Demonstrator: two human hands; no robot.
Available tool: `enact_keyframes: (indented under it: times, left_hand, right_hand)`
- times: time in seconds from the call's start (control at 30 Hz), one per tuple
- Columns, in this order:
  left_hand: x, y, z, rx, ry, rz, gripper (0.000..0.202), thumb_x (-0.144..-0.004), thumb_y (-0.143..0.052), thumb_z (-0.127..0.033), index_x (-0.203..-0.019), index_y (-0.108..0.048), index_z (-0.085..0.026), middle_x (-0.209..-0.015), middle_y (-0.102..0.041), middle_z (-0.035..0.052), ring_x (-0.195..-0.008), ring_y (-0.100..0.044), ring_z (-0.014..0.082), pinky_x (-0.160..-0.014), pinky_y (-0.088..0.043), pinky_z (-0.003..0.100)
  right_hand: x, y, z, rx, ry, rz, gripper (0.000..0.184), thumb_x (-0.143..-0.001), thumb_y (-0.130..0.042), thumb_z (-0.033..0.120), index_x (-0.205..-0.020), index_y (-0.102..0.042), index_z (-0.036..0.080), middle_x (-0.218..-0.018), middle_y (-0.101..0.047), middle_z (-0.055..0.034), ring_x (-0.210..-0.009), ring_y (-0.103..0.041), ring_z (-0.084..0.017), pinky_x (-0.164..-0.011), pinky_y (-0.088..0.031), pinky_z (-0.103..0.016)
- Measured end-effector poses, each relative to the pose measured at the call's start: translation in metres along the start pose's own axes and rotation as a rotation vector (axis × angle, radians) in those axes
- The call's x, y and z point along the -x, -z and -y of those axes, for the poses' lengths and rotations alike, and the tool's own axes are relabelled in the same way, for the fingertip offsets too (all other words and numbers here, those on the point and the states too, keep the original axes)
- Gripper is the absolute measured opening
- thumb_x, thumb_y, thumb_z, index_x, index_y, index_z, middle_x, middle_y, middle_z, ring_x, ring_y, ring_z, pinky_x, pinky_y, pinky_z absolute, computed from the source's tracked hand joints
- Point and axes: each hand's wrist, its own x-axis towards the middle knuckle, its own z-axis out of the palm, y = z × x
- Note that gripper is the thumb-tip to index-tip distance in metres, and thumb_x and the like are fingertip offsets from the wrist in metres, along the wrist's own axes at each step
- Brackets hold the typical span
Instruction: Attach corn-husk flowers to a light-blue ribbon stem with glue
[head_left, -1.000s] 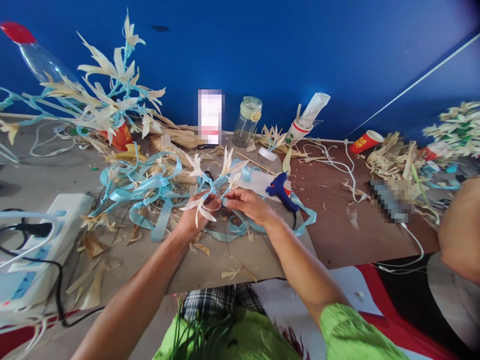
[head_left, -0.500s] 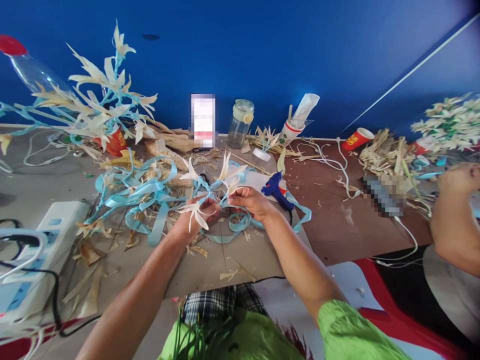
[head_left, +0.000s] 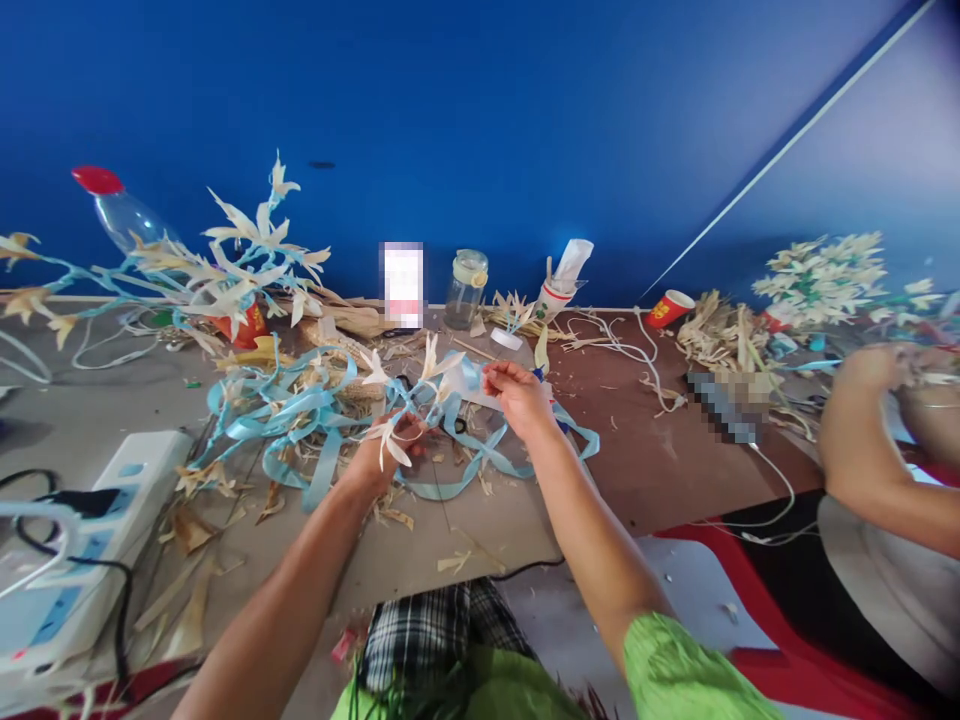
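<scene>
My left hand (head_left: 388, 452) is closed around the stem of a flower branch (head_left: 432, 362) with pale husk-like petals and light-blue wrapping. Up and to the right, my right hand (head_left: 519, 398) pinches a light-blue ribbon (head_left: 469, 374) that stretches from the branch. More of the ribbon loops on the table below and behind my right hand. To the left of my hands lies a tangled heap of blue ribbon (head_left: 321, 460) with corn cobs and husk flowers. A blue glue gun (head_left: 538, 374) is mostly hidden behind my right hand.
Husk scraps litter the table (head_left: 427, 548). A white power strip (head_left: 112, 530) with cables lies at left. A glass bottle (head_left: 466, 290), a phone-like screen (head_left: 402, 285) and a red cup (head_left: 670, 309) stand or lie along the wall. Another person's arm (head_left: 862, 450) is at right.
My right hand has moved away from my left, up and to the right, drawing the ribbon out from the branch. My left hand keeps its grip. The camera view has tilted up and shifted.
</scene>
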Motion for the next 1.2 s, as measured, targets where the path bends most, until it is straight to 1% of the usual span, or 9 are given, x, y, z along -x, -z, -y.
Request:
enact_keyframes:
  times: [0.17, 0.27, 0.37, 0.47, 0.67, 0.83, 0.93, 1.07, 1.2]
  left_hand:
    - [0.003, 0.002, -0.004, 0.052, 0.018, 0.039, 0.040, -0.054, -0.080, -0.039, -0.070, -0.052, -0.017, -0.069, -0.062, 0.0020, -0.069, -0.061, 0.0148, -0.055, -0.044, 0.022]
    - [0.004, 0.003, -0.004, 0.026, 0.009, 0.071, 0.040, -0.056, -0.079, -0.041, -0.070, -0.051, -0.017, -0.068, -0.062, 0.0012, -0.057, -0.055, 0.0092, -0.055, -0.043, 0.022]
    - [0.005, 0.001, -0.005, -0.017, 0.001, 0.080, 0.041, -0.057, -0.078, -0.045, -0.068, -0.050, -0.017, -0.065, -0.061, -0.0007, -0.046, -0.045, 0.0049, -0.053, -0.042, 0.021]
    - [0.005, -0.001, -0.005, -0.016, -0.021, 0.086, 0.040, -0.056, -0.077, -0.046, -0.066, -0.051, -0.017, -0.064, -0.060, -0.0010, -0.045, -0.042, 0.0046, -0.051, -0.041, 0.021]
    - [0.005, 0.000, -0.006, -0.025, -0.044, 0.092, 0.040, -0.055, -0.078, -0.044, -0.064, -0.051, -0.016, -0.060, -0.059, -0.0018, -0.044, -0.039, 0.0034, -0.048, -0.037, 0.019]
    - [0.006, 0.000, -0.006, -0.027, -0.044, 0.097, 0.041, -0.057, -0.076, -0.047, -0.063, -0.049, -0.016, -0.062, -0.060, -0.0021, -0.038, -0.032, 0.0009, -0.048, -0.038, 0.021]
    - [0.004, 0.001, -0.003, -0.033, -0.061, 0.098, 0.038, -0.060, -0.075, -0.045, -0.063, -0.049, -0.017, -0.063, -0.060, -0.0021, -0.038, -0.031, 0.0013, -0.048, -0.037, 0.021]
    - [0.001, 0.004, 0.001, -0.023, -0.065, 0.094, 0.035, -0.061, -0.074, -0.042, -0.064, -0.050, -0.017, -0.062, -0.059, -0.0014, -0.041, -0.037, 0.0037, -0.049, -0.038, 0.021]
    - [0.000, 0.005, 0.001, 0.001, -0.048, 0.126, 0.032, -0.062, -0.074, -0.042, -0.067, -0.054, -0.017, -0.062, -0.060, -0.0017, -0.043, -0.041, 0.0052, -0.052, -0.040, 0.022]
  right_hand:
    - [0.015, 0.008, 0.024, 0.136, 0.047, -0.014, 0.035, -0.062, -0.073, 0.048, -0.072, -0.064, 0.015, -0.062, -0.059, 0.0009, -0.055, -0.050, -0.009, -0.059, -0.042, -0.024]
    - [0.027, 0.033, 0.028, 0.430, 0.107, -0.080, 0.043, -0.073, -0.059, 0.057, -0.072, -0.065, 0.014, -0.066, -0.061, -0.0034, -0.061, -0.054, -0.013, -0.063, -0.044, -0.027]
    - [0.036, 0.063, 0.025, 0.861, 0.159, -0.173, 0.035, -0.077, -0.057, 0.048, -0.086, -0.066, 0.015, -0.082, -0.066, -0.0057, -0.073, -0.059, -0.016, -0.072, -0.046, -0.029]
    - [0.042, 0.083, 0.022, 1.236, 0.100, -0.272, 0.033, -0.078, -0.058, 0.035, -0.102, -0.064, 0.014, -0.101, -0.063, -0.0111, -0.089, -0.061, -0.019, -0.082, -0.045, -0.031]
    - [0.044, 0.085, 0.020, 1.660, 0.013, -0.196, 0.048, -0.081, -0.057, 0.036, -0.124, -0.052, 0.016, -0.118, -0.056, -0.0169, -0.108, -0.056, -0.029, -0.086, -0.043, -0.037]
    - [0.038, 0.080, 0.017, 1.689, -0.089, -0.108, 0.048, -0.080, -0.057, 0.032, -0.124, -0.050, 0.014, -0.120, -0.058, -0.0172, -0.107, -0.058, -0.028, -0.085, -0.043, -0.037]
    - [0.036, 0.081, 0.020, 1.674, -0.103, -0.147, 0.060, -0.077, -0.062, 0.031, -0.130, -0.045, 0.012, -0.123, -0.056, -0.0200, -0.110, -0.056, -0.031, -0.087, -0.043, -0.038]
    - [0.043, 0.074, 0.032, 1.543, 0.097, -0.252, 0.042, -0.081, -0.057, 0.032, -0.119, -0.057, 0.014, -0.116, -0.060, -0.0172, -0.104, -0.058, -0.027, -0.087, -0.044, -0.037]
    - [0.058, 0.041, 0.032, 1.149, 0.234, -0.111, 0.024, -0.085, -0.051, 0.031, -0.097, -0.066, 0.016, -0.089, -0.067, -0.0081, -0.079, -0.063, -0.019, -0.075, -0.048, -0.030]
